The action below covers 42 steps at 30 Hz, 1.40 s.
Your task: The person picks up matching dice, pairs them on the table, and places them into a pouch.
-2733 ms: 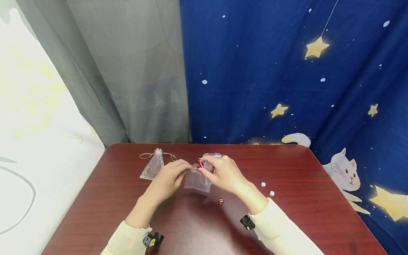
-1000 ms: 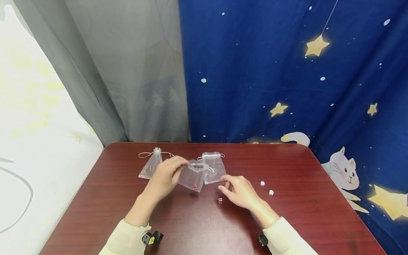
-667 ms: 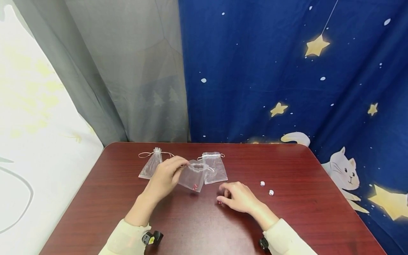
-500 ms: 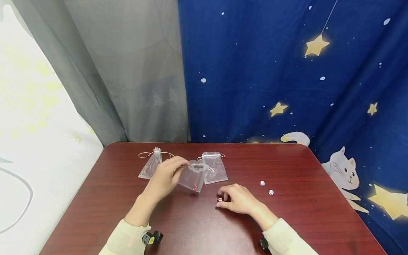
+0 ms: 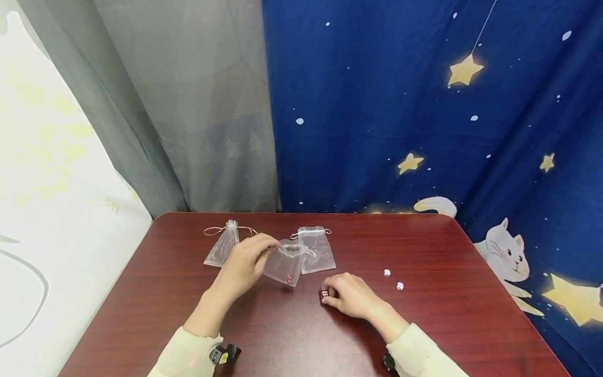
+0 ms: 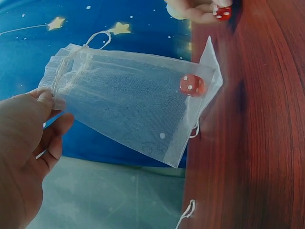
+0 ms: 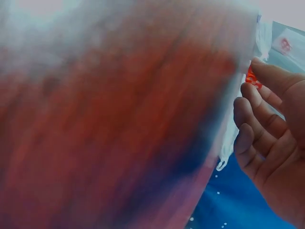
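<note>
My left hand (image 5: 245, 263) pinches the gathered mouth of a sheer white drawstring bag (image 6: 128, 95), which hangs tilted above the table. Through its mesh a red die (image 6: 192, 86) with white pips shows near the bottom seam. To the right, my right hand (image 5: 353, 296) is low over the table, holding a second red die (image 5: 324, 294) between thumb and fingertips. That die also appears in the right wrist view, partly covered by the thumb. Whether it touches the table I cannot tell.
Behind the held bag lies a flat sheer bag (image 5: 316, 250). A third bag (image 5: 223, 246), its neck drawn tight, lies at the left, partly behind my left hand. Two white dice (image 5: 387, 273) sit right of my right hand on the red-brown table (image 5: 424, 335).
My right hand, earlier at the bag's mouth with a red die, has moved down and right and taken hold of another. The first die now lies in the bag; my left hand stays put.
</note>
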Motion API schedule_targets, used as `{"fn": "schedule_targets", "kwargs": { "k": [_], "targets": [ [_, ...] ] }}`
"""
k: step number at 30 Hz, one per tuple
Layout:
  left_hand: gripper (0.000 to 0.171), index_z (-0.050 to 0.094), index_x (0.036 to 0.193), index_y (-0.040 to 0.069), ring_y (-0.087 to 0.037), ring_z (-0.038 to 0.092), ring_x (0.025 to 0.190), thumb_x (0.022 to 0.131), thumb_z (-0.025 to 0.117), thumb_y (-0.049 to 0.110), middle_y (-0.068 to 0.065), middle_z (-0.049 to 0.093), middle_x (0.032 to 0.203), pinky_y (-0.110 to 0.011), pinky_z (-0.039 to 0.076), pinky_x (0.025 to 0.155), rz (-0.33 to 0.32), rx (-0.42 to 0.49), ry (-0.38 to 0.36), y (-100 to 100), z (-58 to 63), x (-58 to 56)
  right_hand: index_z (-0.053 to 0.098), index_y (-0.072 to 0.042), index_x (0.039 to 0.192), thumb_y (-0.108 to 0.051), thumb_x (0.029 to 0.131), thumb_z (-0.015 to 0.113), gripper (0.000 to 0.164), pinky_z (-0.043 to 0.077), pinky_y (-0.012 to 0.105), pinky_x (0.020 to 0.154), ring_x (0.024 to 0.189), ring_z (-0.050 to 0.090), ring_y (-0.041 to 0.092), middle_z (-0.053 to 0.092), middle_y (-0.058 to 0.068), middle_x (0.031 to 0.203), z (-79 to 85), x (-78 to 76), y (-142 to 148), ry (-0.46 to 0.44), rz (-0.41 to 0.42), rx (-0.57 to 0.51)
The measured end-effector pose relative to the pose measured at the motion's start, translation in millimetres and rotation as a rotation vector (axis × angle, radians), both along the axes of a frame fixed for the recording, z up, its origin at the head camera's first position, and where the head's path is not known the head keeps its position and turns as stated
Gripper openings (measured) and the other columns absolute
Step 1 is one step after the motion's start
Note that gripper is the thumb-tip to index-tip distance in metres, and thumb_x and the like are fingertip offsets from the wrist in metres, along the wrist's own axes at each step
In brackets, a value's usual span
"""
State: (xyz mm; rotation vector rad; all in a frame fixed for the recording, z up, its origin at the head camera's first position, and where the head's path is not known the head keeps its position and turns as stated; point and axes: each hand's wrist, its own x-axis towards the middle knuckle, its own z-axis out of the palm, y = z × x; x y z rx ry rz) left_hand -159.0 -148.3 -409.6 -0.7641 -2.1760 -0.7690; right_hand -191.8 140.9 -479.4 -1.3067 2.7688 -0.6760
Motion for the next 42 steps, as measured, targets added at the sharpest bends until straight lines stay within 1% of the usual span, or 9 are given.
{"fn": "schedule_targets", "kwargs": {
  "k": [4, 12, 16, 21, 25, 30, 33, 37, 42],
  "targets": [
    [0.024, 0.073, 0.097, 0.006, -0.016, 0.068, 0.087, 0.083, 0.073, -0.014, 0.001, 0.072, 0.096, -0.035, 0.056, 0.076, -0.002, 0.003, -0.007, -0.2, -0.4, -0.5, 0.069, -0.019, 0.090, -0.021, 0.087, 0.081, 0.012, 0.048, 0.026, 0.060, 0.064, 0.054, -0.002, 0.057, -0.020, 0.068, 14.1, -3.7, -1.6, 0.027, -0.018, -0.039],
    [0.022, 0.073, 0.098, 0.006, -0.016, 0.068, 0.087, 0.085, 0.071, -0.011, 0.001, 0.072, 0.095, -0.034, 0.055, 0.076, 0.000, 0.003, -0.026, -0.8, -0.4, -0.4, 0.073, -0.015, 0.096, -0.023, 0.087, 0.081, 0.015, 0.050, 0.023, 0.062, 0.066, 0.059, 0.004, 0.061, -0.015, 0.074, 59.3, -12.4, -7.8, 0.103, -0.029, -0.125],
    [0.021, 0.073, 0.098, 0.006, -0.016, 0.068, 0.087, 0.085, 0.071, -0.011, 0.001, 0.071, 0.095, -0.033, 0.055, 0.077, 0.004, 0.000, -0.027, 0.1, -0.8, -0.3, 0.073, -0.015, 0.097, -0.022, 0.087, 0.081, 0.015, 0.049, 0.020, 0.059, 0.062, 0.058, 0.004, 0.060, -0.014, 0.074, 79.1, -14.9, -11.3, 0.129, -0.019, -0.169],
    [0.024, 0.073, 0.098, 0.006, -0.014, 0.067, 0.086, 0.083, 0.072, -0.013, 0.001, 0.071, 0.095, -0.031, 0.055, 0.076, 0.001, -0.001, -0.018, 2.2, -1.8, -1.2, 0.072, -0.016, 0.095, -0.021, 0.087, 0.081, 0.013, 0.047, 0.019, 0.057, 0.061, 0.054, 0.001, 0.058, -0.015, 0.072, 98.0, -16.6, -16.6, 0.148, -0.003, -0.210],
    [0.024, 0.073, 0.098, 0.006, -0.015, 0.067, 0.087, 0.083, 0.072, -0.013, 0.001, 0.071, 0.095, -0.031, 0.055, 0.077, -0.003, 0.004, -0.032, 4.2, -2.6, -1.7, 0.072, -0.017, 0.095, -0.022, 0.088, 0.080, 0.012, 0.047, 0.020, 0.057, 0.060, 0.053, 0.000, 0.058, -0.014, 0.072, 111.2, -17.2, -22.4, 0.162, 0.001, -0.221],
    [0.022, 0.074, 0.098, 0.008, -0.014, 0.068, 0.089, 0.085, 0.072, -0.010, 0.002, 0.071, 0.095, -0.032, 0.056, 0.078, 0.004, -0.002, -0.045, 8.0, -2.7, -1.6, 0.072, -0.015, 0.099, -0.024, 0.089, 0.079, 0.015, 0.047, 0.021, 0.058, 0.063, 0.055, 0.002, 0.062, -0.012, 0.074, 123.5, -17.2, -33.1, 0.177, 0.020, -0.221],
    [0.021, 0.074, 0.099, 0.009, -0.013, 0.068, 0.089, 0.087, 0.072, -0.008, 0.003, 0.071, 0.096, -0.032, 0.056, 0.077, 0.001, -0.007, -0.046, 10.6, -2.3, -1.7, 0.072, -0.015, 0.100, -0.024, 0.089, 0.079, 0.016, 0.045, 0.021, 0.056, 0.061, 0.053, 0.003, 0.061, -0.012, 0.072, 128.1, -16.3, -39.3, 0.185, 0.039, -0.226],
    [0.019, 0.074, 0.099, 0.007, -0.013, 0.068, 0.088, 0.088, 0.072, -0.008, 0.002, 0.071, 0.096, -0.032, 0.057, 0.078, -0.015, 0.005, -0.044, 12.3, -1.6, -1.4, 0.072, -0.015, 0.099, -0.024, 0.088, 0.080, 0.016, 0.042, 0.021, 0.053, 0.059, 0.051, 0.002, 0.059, -0.012, 0.070, 129.6, -15.7, -45.9, 0.196, 0.059, -0.230],
    [0.018, 0.074, 0.099, 0.005, -0.013, 0.068, 0.087, 0.088, 0.072, -0.009, 0.000, 0.071, 0.095, -0.030, 0.056, 0.077, -0.024, 0.029, -0.035, 13.0, -1.3, -1.0, 0.073, -0.013, 0.102, -0.024, 0.089, 0.080, 0.018, 0.041, 0.021, 0.052, 0.058, 0.050, 0.003, 0.059, -0.011, 0.071, 127.9, -15.2, -47.8, 0.190, 0.058, -0.233]
  ]
}}
